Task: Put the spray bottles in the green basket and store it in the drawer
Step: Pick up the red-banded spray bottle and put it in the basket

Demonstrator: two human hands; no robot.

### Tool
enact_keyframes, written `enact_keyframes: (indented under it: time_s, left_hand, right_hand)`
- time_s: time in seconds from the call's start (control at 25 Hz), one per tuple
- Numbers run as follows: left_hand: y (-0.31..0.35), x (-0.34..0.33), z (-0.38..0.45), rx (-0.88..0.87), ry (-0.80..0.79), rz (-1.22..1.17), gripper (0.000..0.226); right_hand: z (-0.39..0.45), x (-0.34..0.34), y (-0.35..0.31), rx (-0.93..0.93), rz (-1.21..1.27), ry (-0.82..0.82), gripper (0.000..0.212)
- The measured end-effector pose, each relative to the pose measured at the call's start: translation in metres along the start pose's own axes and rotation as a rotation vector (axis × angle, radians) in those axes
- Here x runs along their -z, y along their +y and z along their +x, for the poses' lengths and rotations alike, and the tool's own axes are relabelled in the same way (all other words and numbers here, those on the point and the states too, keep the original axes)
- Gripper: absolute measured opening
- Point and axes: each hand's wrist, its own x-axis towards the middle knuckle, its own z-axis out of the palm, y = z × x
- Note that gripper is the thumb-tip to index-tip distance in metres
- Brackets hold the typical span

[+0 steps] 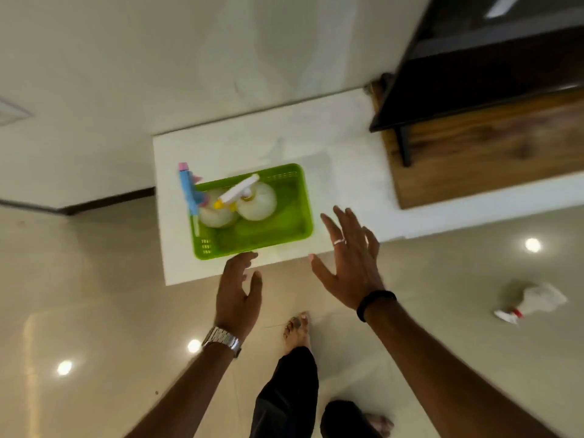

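A green basket (278, 229) sits on a low white ledge (331, 147). Two round clear spray bottles stand in its left half: one with a blue and pink head (189, 192), one with a white and yellow head (256, 200). My left hand (237, 292) hovers at the basket's near edge, fingers apart, fingertips almost touching the rim. My right hand (350, 263) is spread open just right of the basket, holding nothing. A third spray bottle (534, 300), white with a red collar, lies on its side on the floor far to the right.
A dark wooden cabinet (489, 147) with a black top stands at the right on the ledge. The glossy tiled floor (94, 295) spreads below. My legs and bare feet (297, 330) are under my arms. A white wall rises behind.
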Motion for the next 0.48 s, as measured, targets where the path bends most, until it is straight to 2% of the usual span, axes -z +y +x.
enact_keyframes:
  time_s: [0.16,0.28,0.4,0.48]
  left_hand:
    - [-0.011,-0.047,-0.050,-0.037,-0.367,0.346,0.038]
    - [-0.006,-0.095,-0.084,0.117,-0.600,0.497,0.041]
    - [0.032,-0.157,-0.121,0.196,-0.762,0.612,0.049]
    - [0.077,-0.211,-0.145,0.136,-0.819,0.630,0.054]
  right_hand:
    - [-0.108,0.023,0.081,-0.212,-0.119,-0.126,0.079]
    - [-0.200,0.037,0.136,-0.404,-0.154,-0.180,0.078]
    - [-0.288,0.053,0.192,-0.603,-0.172,-0.206,0.078]
    - [-0.343,0.066,0.227,-0.736,-0.192,-0.199,0.079]
